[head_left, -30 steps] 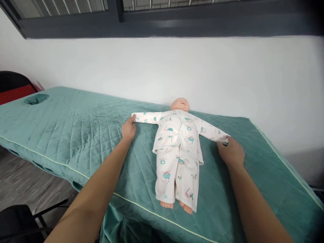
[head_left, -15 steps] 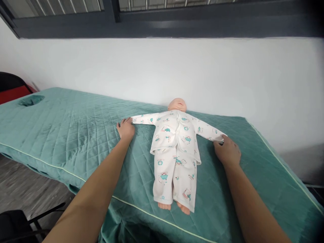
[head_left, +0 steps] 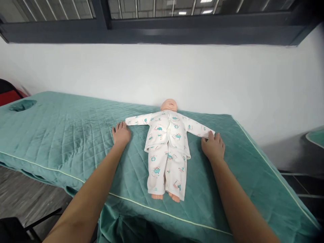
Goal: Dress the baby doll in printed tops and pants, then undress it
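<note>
A baby doll [head_left: 169,105] lies on its back, arms stretched out to both sides. It wears a white printed pajama top [head_left: 168,130], closed down the front, and matching pants [head_left: 157,168]. Its bare feet show below the pant legs, while its hands are out of sight inside the sleeves. My left hand [head_left: 121,133] rests flat on the green quilted cover beside the left-hand cuff, fingers spread. At the other cuff is my right hand [head_left: 214,145], its fingers loosely extended against the sleeve end.
The green quilted cover [head_left: 76,135] spreads over a long bed with a face hole [head_left: 22,105] at its far left. A white wall [head_left: 126,74] and a dark window frame [head_left: 162,32] stand behind. A black chair [head_left: 12,229] is at the lower left, a red-black one [head_left: 10,96] farther back.
My right hand has loosened from the cuff it was pinching. My left hand stays beside the other cuff. The view has shifted slightly to the right.
</note>
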Tool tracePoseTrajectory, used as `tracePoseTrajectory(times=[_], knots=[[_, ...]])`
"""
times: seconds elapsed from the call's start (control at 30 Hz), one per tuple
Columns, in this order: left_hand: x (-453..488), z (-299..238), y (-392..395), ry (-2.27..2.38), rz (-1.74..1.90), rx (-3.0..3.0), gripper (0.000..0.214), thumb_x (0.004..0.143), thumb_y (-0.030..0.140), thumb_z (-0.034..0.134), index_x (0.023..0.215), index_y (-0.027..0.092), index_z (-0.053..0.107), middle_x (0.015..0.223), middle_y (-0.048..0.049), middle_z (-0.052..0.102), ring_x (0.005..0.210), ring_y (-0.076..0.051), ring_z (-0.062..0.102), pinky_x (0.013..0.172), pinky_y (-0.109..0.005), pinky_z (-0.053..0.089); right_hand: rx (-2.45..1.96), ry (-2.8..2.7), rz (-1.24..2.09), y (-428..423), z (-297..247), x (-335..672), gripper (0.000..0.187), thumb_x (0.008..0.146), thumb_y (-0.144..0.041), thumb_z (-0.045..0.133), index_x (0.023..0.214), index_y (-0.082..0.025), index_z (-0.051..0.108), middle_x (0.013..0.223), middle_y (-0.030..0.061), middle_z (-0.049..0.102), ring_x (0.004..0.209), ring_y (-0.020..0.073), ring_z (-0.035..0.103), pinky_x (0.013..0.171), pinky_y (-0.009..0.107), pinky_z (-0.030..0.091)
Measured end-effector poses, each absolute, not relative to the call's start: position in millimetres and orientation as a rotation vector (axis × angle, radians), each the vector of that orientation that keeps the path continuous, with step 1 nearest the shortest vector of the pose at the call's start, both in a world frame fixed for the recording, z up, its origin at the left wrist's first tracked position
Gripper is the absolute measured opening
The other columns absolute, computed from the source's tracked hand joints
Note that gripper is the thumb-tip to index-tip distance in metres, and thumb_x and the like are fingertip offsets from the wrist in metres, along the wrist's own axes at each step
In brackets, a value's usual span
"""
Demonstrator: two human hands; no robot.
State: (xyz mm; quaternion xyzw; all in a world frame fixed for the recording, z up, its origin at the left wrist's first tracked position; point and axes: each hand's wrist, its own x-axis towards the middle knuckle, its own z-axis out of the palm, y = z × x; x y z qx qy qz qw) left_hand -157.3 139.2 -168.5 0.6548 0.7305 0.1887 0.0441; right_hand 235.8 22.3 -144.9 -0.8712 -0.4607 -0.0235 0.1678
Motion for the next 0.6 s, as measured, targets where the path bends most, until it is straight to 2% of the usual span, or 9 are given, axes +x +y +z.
tracePoseTrajectory(times=[0.07, 0.17, 0.27, 0.33, 0.43, 0.5, 0.6], knots=[[-157, -168, 125, 2.227, 0.577, 2.031, 0.055, 0.099, 0.026, 0.031, 0.152, 0.013, 0.043, 0.160, -0.0143, 0.043, 0.151, -0.030, 0.034, 0.125, -0.056, 0.020, -2.471, -1.325, -0.048, 15, -146, 229, 0.065, 0.099, -0.040, 0.040, 0.154, -0.007, 0.037, 0.164, 0.0288, 0.025, 0.151, 0.0395, 0.029, 0.119, 0.054, 0.027], [-156, -169, 93, 2.141, 0.575, 2.132, 0.053, 0.099, 0.031, 0.036, 0.149, 0.014, 0.047, 0.159, -0.0140, 0.045, 0.148, -0.030, 0.039, 0.125, -0.053, 0.022, -2.383, -1.434, 0.010, -6, -150, 214, 0.067, 0.097, -0.042, 0.045, 0.155, -0.009, 0.036, 0.167, 0.0240, 0.021, 0.152, 0.0395, 0.026, 0.119, 0.055, 0.028], [-153, -174, 47, 1.997, 0.637, 2.237, 0.049, 0.100, 0.032, 0.037, 0.144, 0.019, 0.052, 0.157, -0.0108, 0.048, 0.148, -0.027, 0.041, 0.126, -0.051, 0.022, -2.163, -1.494, 0.107, -42, -155, 192, 0.064, 0.094, -0.042, 0.050, 0.150, -0.012, 0.044, 0.165, 0.0206, 0.030, 0.151, 0.0375, 0.031, 0.121, 0.056, 0.028], [-151, -177, 12, 1.916, 0.717, 2.265, 0.044, 0.100, 0.032, 0.037, 0.139, 0.023, 0.056, 0.153, -0.0087, 0.053, 0.146, -0.026, 0.043, 0.126, -0.052, 0.022, -1.943, -1.409, 0.231, -72, -158, 171, 0.056, 0.092, -0.041, 0.054, 0.142, -0.015, 0.052, 0.159, 0.0184, 0.041, 0.148, 0.0330, 0.038, 0.122, 0.053, 0.030], [-148, -181, -38, 1.790, 0.842, 2.265, 0.035, 0.099, 0.031, 0.041, 0.128, 0.027, 0.060, 0.149, -0.0078, 0.057, 0.144, -0.027, 0.047, 0.126, -0.056, 0.023, -1.672, -1.233, 0.476, -119, -161, 136, 0.041, 0.095, -0.042, 0.056, 0.133, -0.028, 0.057, 0.156, 0.0083, 0.047, 0.145, 0.0285, 0.044, 0.119, 0.053, 0.036], [-145, -181, -65, 1.667, 0.889, 2.255, 0.022, 0.097, 0.031, 0.046, 0.112, 0.029, 0.062, 0.144, -0.0069, 0.061, 0.140, -0.026, 0.050, 0.125, -0.058, 0.025, -1.556, -1.259, 0.538, -145, -159, 113, 0.037, 0.095, -0.039, 0.059, 0.132, -0.031, 0.056, 0.158, 0.0071, 0.044, 0.146, 0.0293, 0.043, 0.116, 0.053, 0.041], [-140, -179, -91, 1.485, 0.909, 2.248, 0.003, 0.092, 0.027, 0.054, 0.094, 0.028, 0.056, 0.137, -0.0058, 0.065, 0.135, -0.025, 0.055, 0.124, -0.059, 0.028, -1.510, -1.399, 0.489, -167, -154, 84, 0.034, 0.094, -0.032, 0.063, 0.127, -0.032, 0.057, 0.161, 0.0077, 0.037, 0.147, 0.0305, 0.042, 0.108, 0.049, 0.051]])
